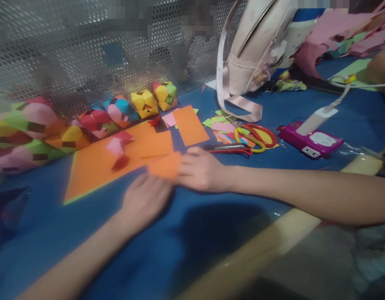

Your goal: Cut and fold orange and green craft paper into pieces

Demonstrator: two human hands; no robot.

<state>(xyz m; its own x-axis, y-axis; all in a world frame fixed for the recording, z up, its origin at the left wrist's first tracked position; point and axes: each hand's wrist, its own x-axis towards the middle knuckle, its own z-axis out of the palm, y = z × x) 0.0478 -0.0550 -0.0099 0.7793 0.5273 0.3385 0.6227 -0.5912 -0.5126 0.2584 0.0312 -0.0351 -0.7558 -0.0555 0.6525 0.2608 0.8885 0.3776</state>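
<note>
Between my two hands, low over the table, is a small piece of orange paper. My left hand has its fingers bent onto the paper's near left part. At the right end, my right hand is closed on the same piece, fingers curled. Motion blurs both hands, and their fingertips are partly hidden. Just behind the small piece lie larger orange sheets with a yellow-green edge. A small pink and red folded paper piece rests on them. Another orange paper rectangle lies farther back.
Folded paper cubes in several colours line the perforated metal panel. Scissors, a dark cutter-like tool and paper scraps lie right of centre. Farther right are a purple charger-like box with a cable, a pale backpack and another person's hand.
</note>
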